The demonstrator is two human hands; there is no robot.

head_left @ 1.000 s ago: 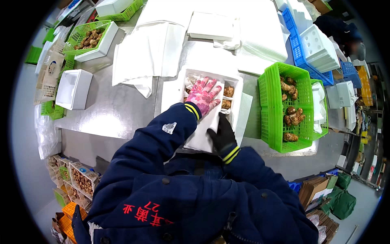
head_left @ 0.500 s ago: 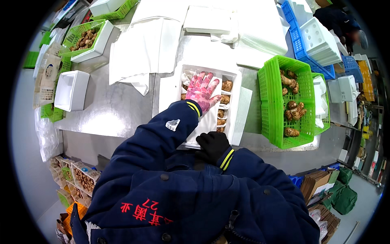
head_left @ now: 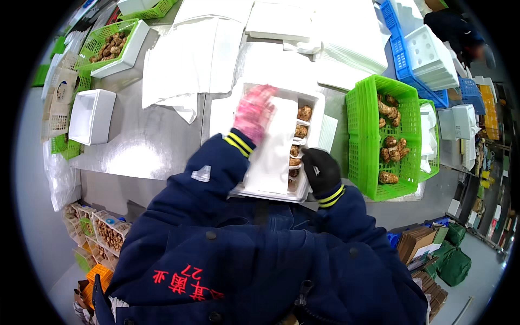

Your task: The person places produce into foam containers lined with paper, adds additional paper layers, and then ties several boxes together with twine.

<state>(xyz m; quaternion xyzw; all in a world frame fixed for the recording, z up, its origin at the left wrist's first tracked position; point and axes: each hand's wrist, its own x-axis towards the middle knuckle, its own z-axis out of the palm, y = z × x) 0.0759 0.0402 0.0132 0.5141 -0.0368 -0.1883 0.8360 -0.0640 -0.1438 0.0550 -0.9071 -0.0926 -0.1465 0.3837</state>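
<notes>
A white foam box (head_left: 309, 187) lies in front of me. A white paper sheet (head_left: 271, 168) covers its left and middle. Down its right side, brown knobby mushrooms (head_left: 304, 112) show in a row, parted by white strips. My left hand (head_left: 254, 115), in a pink patterned glove, is over the sheet's upper left edge; motion smears its fingers. My right hand (head_left: 323, 170), in a black glove, is at the box's right edge beside the mushrooms. Its fingers are curled in, and a small pale bit shows near them; what they hold, if anything, I cannot make out.
Green baskets (head_left: 355, 135) with mushrooms stand to the right, a blue crate (head_left: 400, 57) with white foam pieces behind them. White sheets (head_left: 187, 59) lie at the back. An open foam box (head_left: 92, 116) and another green basket (head_left: 97, 46) are at left. A person (head_left: 452, 30) is far right.
My left hand has shifted left from the middle of the sheet, its spread fingers now blurred. My right hand has moved right and up, from the near edge to the right edge of the box.
</notes>
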